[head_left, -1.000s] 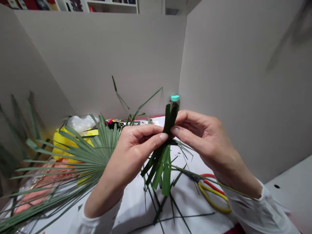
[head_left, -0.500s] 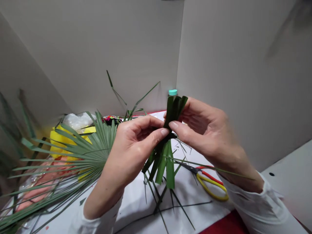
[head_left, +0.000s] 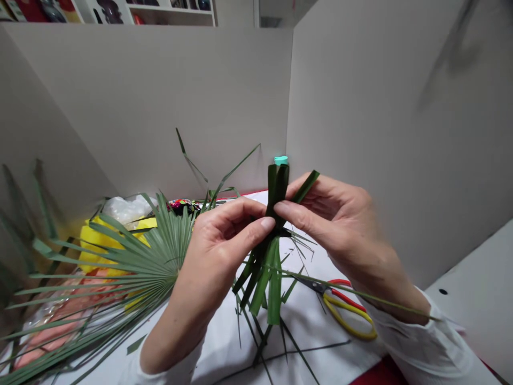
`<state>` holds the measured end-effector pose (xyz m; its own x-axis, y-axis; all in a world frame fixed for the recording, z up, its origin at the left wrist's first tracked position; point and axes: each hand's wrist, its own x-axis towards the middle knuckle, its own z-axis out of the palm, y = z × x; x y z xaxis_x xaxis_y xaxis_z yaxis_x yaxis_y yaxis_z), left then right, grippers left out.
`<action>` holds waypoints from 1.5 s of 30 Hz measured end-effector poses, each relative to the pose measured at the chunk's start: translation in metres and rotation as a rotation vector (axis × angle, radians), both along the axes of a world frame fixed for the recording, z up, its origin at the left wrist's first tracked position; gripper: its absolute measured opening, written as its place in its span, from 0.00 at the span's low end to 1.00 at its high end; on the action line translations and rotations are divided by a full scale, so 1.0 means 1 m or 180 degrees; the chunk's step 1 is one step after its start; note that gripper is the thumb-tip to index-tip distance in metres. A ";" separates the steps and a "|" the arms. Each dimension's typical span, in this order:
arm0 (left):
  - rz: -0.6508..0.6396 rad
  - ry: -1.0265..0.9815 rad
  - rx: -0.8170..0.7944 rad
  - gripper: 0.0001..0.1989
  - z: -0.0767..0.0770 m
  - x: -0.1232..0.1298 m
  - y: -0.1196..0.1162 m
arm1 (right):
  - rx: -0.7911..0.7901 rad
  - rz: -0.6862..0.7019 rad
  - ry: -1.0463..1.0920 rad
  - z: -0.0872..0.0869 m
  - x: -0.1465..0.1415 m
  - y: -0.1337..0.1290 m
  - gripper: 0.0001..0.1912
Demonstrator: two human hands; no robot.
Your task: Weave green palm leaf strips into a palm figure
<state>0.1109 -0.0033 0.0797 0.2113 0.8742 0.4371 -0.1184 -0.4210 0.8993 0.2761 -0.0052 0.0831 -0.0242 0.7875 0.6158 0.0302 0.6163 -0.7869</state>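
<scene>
Between my two hands is a bundle of green palm leaf strips (head_left: 274, 280), pinched at its narrow middle. My left hand (head_left: 226, 240) grips it from the left, thumb flat against the strips. My right hand (head_left: 332, 219) pinches it just above, thumb in front and fingers behind. Cut strip ends stand up above my thumbs, one of them slanting to the right. Below, the longer ends fan out over the table. A thin strip runs from the bundle across to my right wrist. The fingertips behind the bundle are hidden.
A large fan palm leaf (head_left: 160, 262) spreads at the left over a yellow bag (head_left: 96, 240) and a pink package (head_left: 60, 326). Scissors with red and yellow handles (head_left: 348, 315) lie right of the bundle. A turquoise-capped bottle (head_left: 281, 160) stands behind. Grey partitions (head_left: 180, 96) enclose the table.
One upper strip has separated from the others and now leans right by my right fingers. My view has tilted up, bringing shelves into sight. Both hands keep their grip.
</scene>
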 end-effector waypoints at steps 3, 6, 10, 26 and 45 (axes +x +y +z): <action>0.0063 -0.0067 -0.0067 0.05 0.002 0.002 -0.003 | -0.0077 0.0086 0.0051 0.001 0.001 0.000 0.06; 0.0136 -0.0072 -0.0124 0.06 0.004 0.003 -0.005 | -0.0119 0.0242 0.0137 0.002 0.001 0.001 0.06; 0.0105 -0.0030 -0.0179 0.08 0.005 0.002 -0.006 | -0.0133 0.0417 0.0317 0.003 0.000 0.000 0.06; -0.0324 -0.0216 -0.0467 0.04 0.007 0.004 -0.010 | -0.0348 0.0674 0.0443 0.004 0.003 -0.005 0.07; -0.0043 -0.0427 -0.0665 0.04 0.011 0.006 -0.020 | -0.0324 0.0657 0.0504 0.005 0.007 -0.004 0.06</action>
